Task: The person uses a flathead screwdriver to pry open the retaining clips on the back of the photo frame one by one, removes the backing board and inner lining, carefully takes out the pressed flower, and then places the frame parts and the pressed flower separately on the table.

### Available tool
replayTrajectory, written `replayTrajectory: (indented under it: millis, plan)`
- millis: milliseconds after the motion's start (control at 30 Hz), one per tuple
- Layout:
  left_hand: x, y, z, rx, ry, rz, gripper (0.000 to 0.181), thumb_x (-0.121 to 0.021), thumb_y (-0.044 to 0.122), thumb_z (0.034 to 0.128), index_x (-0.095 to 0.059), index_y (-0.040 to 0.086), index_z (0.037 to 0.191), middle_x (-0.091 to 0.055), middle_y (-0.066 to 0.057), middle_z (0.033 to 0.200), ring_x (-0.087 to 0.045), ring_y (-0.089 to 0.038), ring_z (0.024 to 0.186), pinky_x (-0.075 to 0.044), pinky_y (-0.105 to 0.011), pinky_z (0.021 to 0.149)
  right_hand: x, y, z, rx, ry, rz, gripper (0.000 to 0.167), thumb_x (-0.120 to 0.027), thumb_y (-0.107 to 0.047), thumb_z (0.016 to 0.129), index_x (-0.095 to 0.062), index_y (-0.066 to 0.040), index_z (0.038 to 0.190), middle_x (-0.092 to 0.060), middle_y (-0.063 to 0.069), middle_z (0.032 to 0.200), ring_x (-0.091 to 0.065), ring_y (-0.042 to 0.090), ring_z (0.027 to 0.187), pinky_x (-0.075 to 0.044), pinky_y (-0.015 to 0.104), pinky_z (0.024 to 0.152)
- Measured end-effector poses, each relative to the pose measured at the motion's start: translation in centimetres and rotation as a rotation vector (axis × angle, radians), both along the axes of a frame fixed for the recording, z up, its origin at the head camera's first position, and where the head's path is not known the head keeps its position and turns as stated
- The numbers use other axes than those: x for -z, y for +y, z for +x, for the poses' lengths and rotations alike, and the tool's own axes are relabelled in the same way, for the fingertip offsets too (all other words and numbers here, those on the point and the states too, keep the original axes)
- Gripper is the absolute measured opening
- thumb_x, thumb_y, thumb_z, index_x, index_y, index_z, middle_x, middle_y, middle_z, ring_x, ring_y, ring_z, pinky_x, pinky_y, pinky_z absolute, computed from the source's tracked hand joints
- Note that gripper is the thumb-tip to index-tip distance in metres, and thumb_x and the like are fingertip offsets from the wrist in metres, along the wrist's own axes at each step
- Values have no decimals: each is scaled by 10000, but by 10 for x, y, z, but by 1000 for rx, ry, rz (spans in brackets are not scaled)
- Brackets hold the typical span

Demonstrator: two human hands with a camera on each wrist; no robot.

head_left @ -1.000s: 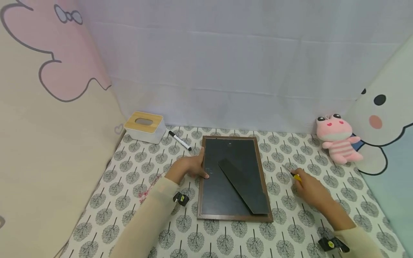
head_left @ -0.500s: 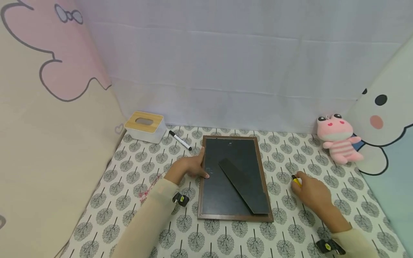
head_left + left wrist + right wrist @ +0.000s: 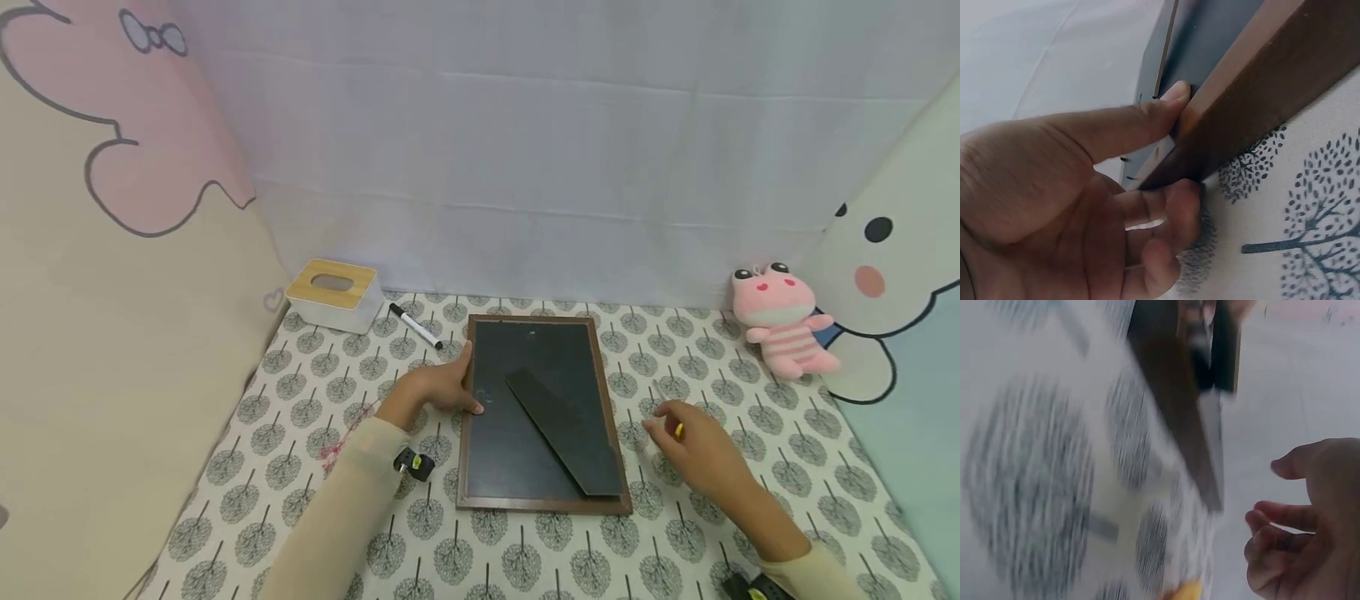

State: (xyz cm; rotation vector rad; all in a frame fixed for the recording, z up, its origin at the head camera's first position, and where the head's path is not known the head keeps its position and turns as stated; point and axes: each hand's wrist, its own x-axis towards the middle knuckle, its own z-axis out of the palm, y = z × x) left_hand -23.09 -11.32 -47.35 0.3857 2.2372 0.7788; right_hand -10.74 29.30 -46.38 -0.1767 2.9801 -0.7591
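Observation:
A picture frame (image 3: 491, 467) lies face down with its black back and slanted easel leg (image 3: 564, 433) showing. My left hand (image 3: 442, 385) grips its left edge, thumb on top; in the left wrist view the fingers curl against the wooden side (image 3: 1235, 100). To the right of the frame is my right hand (image 3: 693, 446), apart from it. Thumb and fingers stand apart around nothing in the right wrist view. Beneath this hand shows a yellow handle (image 3: 679, 431), apparently a screwdriver's; its thin shaft is faint and the rest is hidden.
A black-and-white marker (image 3: 416, 326) lies behind my left hand. The wood-topped tissue box (image 3: 333, 293) stands at the back left, and a pink plush frog (image 3: 783, 325) sits at the back right. Pink sprigs (image 3: 333, 454) lie beside the left sleeve. A tree-print cloth covers the table.
My right hand turned with the yellow-handled screwdriver, then let it go; its thumb and fingers now stand off the handle. The left hand and picture frame stayed in place.

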Motion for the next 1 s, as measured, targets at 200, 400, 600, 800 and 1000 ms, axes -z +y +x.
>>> replayTrajectory:
  millis: [200,400,600,800,1000]
  plan:
    - [7,-14,-5,-20,-80,154,1225,-738,269,1005,311,246,1637,-665,-290,1192,-541,-213,615,-471,-321,591,-4,-54,8,-153,12,-43,696,-679,-562,1000,-544,-80,1484,-630,71,1197,-603,203,1006,-525,384,789]
    - [12,-14,-5,-21,-121,213,1201,-709,225,1021,324,270,1631,-545,-38,793,-509,-168,609,-417,-274,570,15,-84,10,-261,2,31,921,-793,-580,900,-399,-161,1620,-582,136,1349,-638,218,1009,-565,402,815]
    - [12,-14,-1,-42,-115,213,1183,-705,248,1023,304,300,1639,-552,-46,773,-511,-171,599,-412,-282,565,27,-96,11,-231,37,-15,726,-788,-299,912,-506,-186,1571,-476,109,1192,-375,63,639,-340,219,564]
    - [13,-16,1,-71,-98,193,1076,-621,433,1039,245,300,1664,-598,-44,886,-565,-162,623,-472,-280,591,29,-98,15,-191,69,-58,687,-791,-275,908,-544,-204,1545,-473,124,1245,-386,64,640,-351,224,560]
    - [16,-16,-1,-92,-94,190,1023,-557,587,1046,212,333,1671,-606,-74,1024,-605,-163,683,-519,-283,652,30,-96,18,-183,128,-75,699,-813,-267,889,-560,-192,1536,-482,127,1236,-394,67,661,-361,214,576]
